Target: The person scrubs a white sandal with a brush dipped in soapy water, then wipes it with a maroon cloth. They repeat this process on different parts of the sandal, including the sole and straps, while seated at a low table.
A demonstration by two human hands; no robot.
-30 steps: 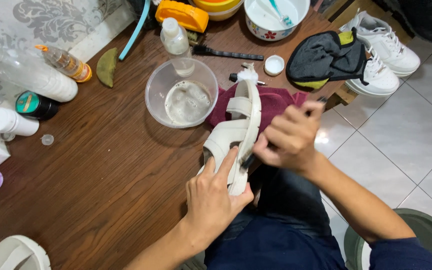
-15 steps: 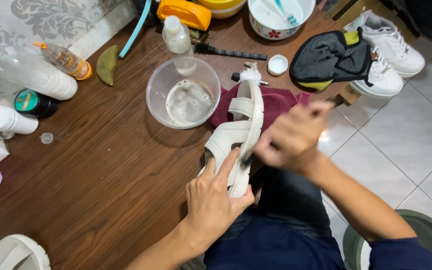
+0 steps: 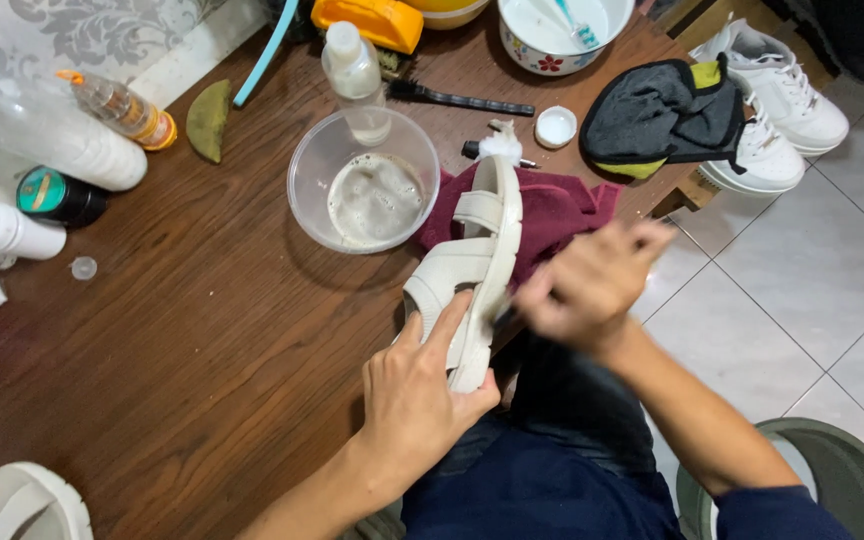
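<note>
My left hand (image 3: 420,392) grips the heel end of a white strapped sandal (image 3: 475,253), which lies tilted on its side over a maroon cloth (image 3: 552,213) at the table's edge. Foam sits on the sandal's far tip. My right hand (image 3: 589,283) is blurred with motion right beside the sandal's sole edge, closed on a small dark brush that is mostly hidden. A clear bowl (image 3: 365,182) of soapy water stands just left of the sandal.
On the wooden table (image 3: 172,330): plastic bottles (image 3: 47,135), a small clear bottle (image 3: 352,65), a black brush (image 3: 457,99), a white cap (image 3: 555,126), a flowered bowl (image 3: 562,30). White sneakers (image 3: 782,110) under a grey cloth (image 3: 662,115) at right. Second sandal (image 3: 27,503) bottom left. A green bucket (image 3: 832,480).
My right hand has shifted a little along the sandal's sole in a quick back-and-forth motion. My left hand and the sandal stay where they were.
</note>
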